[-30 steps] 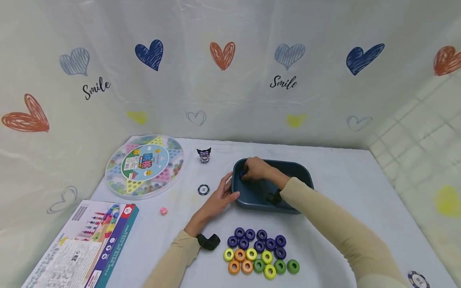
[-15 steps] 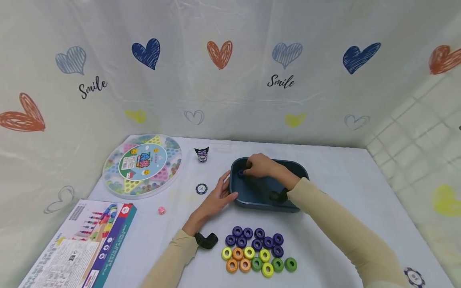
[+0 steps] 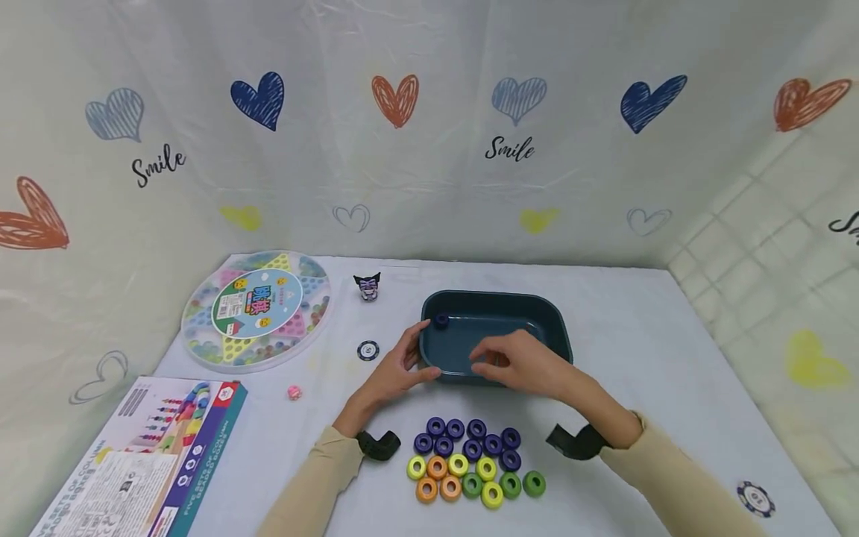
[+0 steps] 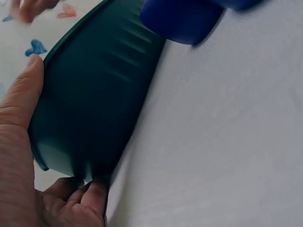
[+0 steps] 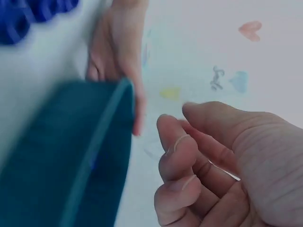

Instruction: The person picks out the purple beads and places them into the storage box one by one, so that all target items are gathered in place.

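Grips with left hand (image 3: 401, 367) a dark-teal rectangular tub (image 3: 458, 344), mid-frame, containing one dark blue-purple ring bead (image 3: 441, 321), now released by empty, loosely curled right hand (image 3: 522, 364).

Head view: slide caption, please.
Left hand grips a teal tray holding a purple ring; empty right hand hovers at its near side, loose coloured rings in front.

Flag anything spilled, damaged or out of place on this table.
Nothing looks spilled or damaged. Mildly odd: one purple ring sits in the tray, apart from the rings grouped on the table.
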